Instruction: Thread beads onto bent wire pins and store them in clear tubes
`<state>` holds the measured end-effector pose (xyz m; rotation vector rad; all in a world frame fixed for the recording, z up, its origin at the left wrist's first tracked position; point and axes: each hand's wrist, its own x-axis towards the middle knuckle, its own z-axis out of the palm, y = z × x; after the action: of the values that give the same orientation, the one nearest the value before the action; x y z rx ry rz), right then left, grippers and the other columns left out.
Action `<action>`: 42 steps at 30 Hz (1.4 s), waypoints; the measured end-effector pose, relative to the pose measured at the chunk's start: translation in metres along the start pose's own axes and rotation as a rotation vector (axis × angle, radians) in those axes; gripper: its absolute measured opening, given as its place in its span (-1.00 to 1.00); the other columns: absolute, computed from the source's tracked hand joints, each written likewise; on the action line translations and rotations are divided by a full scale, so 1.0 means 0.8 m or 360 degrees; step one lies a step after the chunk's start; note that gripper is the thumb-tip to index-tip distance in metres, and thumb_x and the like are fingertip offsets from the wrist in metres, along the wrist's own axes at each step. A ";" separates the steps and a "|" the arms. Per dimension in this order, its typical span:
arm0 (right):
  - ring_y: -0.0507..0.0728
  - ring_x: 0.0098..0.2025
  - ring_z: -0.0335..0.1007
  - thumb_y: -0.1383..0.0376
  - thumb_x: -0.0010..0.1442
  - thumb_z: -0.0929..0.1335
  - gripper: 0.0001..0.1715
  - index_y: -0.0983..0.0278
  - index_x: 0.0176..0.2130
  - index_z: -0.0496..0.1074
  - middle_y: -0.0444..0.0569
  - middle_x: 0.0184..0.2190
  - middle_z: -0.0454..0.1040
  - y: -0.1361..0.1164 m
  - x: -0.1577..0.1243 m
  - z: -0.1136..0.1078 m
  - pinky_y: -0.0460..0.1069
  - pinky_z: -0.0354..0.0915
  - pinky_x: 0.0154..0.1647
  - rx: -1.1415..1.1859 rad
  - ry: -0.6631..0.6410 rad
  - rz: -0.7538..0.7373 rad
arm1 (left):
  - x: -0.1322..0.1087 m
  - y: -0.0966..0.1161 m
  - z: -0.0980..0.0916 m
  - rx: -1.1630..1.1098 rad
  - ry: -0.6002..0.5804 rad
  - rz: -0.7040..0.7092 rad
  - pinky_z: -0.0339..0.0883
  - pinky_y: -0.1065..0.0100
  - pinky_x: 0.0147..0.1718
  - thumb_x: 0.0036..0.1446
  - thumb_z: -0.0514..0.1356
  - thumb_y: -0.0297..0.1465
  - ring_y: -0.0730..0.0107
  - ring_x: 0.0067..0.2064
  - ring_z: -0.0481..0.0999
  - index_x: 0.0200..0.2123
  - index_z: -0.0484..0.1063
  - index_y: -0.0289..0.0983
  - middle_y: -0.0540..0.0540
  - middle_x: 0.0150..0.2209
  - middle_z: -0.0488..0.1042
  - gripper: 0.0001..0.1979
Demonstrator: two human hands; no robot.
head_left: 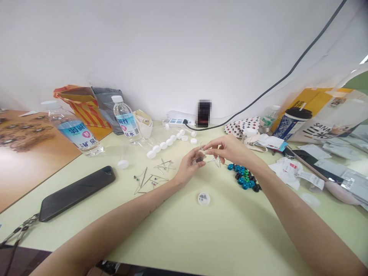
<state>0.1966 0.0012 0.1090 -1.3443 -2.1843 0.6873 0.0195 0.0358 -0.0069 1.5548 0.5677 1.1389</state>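
Note:
Both hands meet above the middle of the pale green table (178, 230). My left hand (189, 165) is closed in a pinch on a small dark bead. My right hand (227, 149) pinches a thin metal pin at the bead, its fingertips touching those of the left. Just right of the hands lies a pile of blue, green and black beads (245, 178). A small white cap (204, 198) holding tiny beads sits in front of the hands. Several metal pins with beads (152, 175) lie to the left.
A black phone (76, 192) lies at the left. Two water bottles (75, 130) (126, 119) and a row of white caps (169, 141) stand behind. A power strip (179, 122), a cup (291, 122), bags and paper slips (299, 174) crowd the back right.

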 end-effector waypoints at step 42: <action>0.10 -0.35 0.34 0.12 0.31 0.17 -0.62 0.13 -0.19 0.52 -0.08 -0.32 0.54 -0.006 -0.005 0.006 -0.07 0.09 -0.41 -0.0464 -0.0245 -0.0068 | -0.005 0.004 0.004 -0.0366 -0.0057 -0.0118 0.19 0.18 0.03 0.23 -0.03 -0.02 0.14 0.03 0.41 -0.06 0.49 -0.24 -0.20 0.01 0.48 -0.49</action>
<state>0.1921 -0.0051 0.1075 -1.4206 -2.5055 0.4832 0.0200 0.0296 -0.0053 1.3434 0.4499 1.0781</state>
